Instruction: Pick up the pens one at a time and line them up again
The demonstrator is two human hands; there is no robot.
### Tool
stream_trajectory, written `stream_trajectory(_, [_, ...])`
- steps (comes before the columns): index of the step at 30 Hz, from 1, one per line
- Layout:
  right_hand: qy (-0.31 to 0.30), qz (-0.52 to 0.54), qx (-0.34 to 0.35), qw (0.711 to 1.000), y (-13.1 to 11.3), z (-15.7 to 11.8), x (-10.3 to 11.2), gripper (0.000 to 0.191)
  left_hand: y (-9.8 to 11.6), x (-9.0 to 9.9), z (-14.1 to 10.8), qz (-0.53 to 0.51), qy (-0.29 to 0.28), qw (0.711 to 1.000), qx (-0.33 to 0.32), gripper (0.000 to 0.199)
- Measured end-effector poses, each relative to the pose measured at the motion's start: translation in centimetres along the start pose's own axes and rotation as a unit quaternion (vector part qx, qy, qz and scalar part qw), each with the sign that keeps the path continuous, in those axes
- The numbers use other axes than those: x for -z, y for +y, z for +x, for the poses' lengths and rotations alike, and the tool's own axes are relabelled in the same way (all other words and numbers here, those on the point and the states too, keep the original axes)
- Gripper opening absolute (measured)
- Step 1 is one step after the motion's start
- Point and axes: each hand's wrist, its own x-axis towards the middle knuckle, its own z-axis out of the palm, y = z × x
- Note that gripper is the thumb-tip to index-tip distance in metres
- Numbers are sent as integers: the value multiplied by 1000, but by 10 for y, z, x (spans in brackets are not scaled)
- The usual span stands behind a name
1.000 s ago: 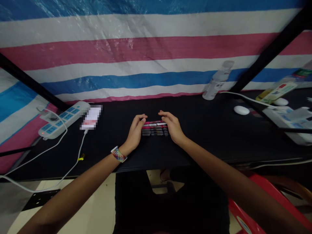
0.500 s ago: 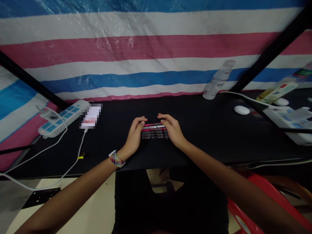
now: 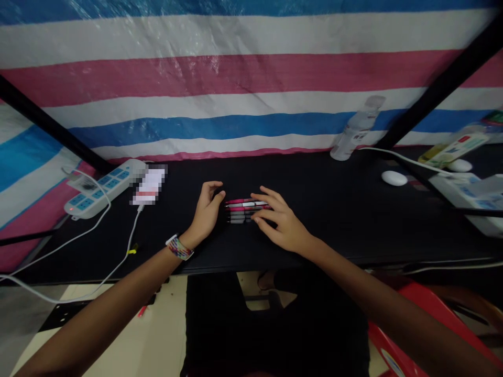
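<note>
Several pens (image 3: 237, 208) lie side by side on the black table (image 3: 314, 209), pointing left to right; the far ones are pink and white, the near ones grey and dark. My left hand (image 3: 206, 212) is just left of the pens, apart from them, thumb and fingers curved with a gap between and nothing held. Over the right ends of the pens is my right hand (image 3: 281, 220), its fingers spread. Its fingertips hide part of the pens, and whether they touch cannot be made out.
On the left are a power strip (image 3: 106, 188), a phone (image 3: 150, 186) on a white cable and a small yellow piece (image 3: 133, 249). A clear bottle (image 3: 357, 128), a white oval object (image 3: 394, 178) and another power strip (image 3: 467, 199) stand or lie right. A red stool (image 3: 424, 303) is below.
My left hand has moved left, away from the pens. My right hand has shifted slightly right and nearer to me, and its fingers have spread over the pens' right ends.
</note>
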Motion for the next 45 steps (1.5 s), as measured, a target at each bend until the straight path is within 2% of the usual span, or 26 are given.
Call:
stream_trajectory(3, [-18, -59, 51, 997, -6, -5, 0, 15, -1, 1, 6, 6, 8, 1000, 6, 22])
stream_trajectory(6, [-14, -94, 72, 993, -9, -6, 0, 12, 0, 0, 7, 7, 3, 1000, 3, 23])
stream_trajectory(10, [-19, -102, 54, 993, -8, -6, 1, 7, -1, 0, 6, 9, -10, 1000, -6, 24])
stream_trajectory(15, [-34, -15, 0, 999, -8, -6, 3, 11, 2, 4, 4, 10, -20, 1000, -5, 24])
stream_trajectory(19, [3, 56, -49, 997, -9, 1, 7, 11, 23, 8, 0, 20, -59, 996, -56, 19])
stream_trajectory(23, [52, 56, -94, 993, 0, 22, 13, 9, 52, 7, 2, 99, -165, 975, -115, 33])
stream_trajectory(26, [81, 66, -126, 987, 18, 46, 14, 13, 60, 2, 16, 166, -172, 955, -175, 21])
stream_trajectory(28, [94, 112, -155, 977, 35, 64, 12, 15, 57, -2, 32, 180, -161, 952, -191, 17])
stream_trajectory(31, [97, 218, -211, 948, 62, 88, 5, 22, 43, -9, 59, 172, -129, 956, -198, 14])
stream_trajectory(35, [100, 322, -288, 896, 87, 102, -1, 29, 15, -15, 82, 136, -105, 972, -163, 14])
stream_trajectory(39, [111, 369, -322, 865, 93, 96, -2, 31, -4, -16, 84, 105, -75, 982, -136, 17])
stream_trajectory(45, [115, 393, -330, 851, 95, 90, -5, 32, -5, -12, 81, 111, -88, 981, -133, 15])
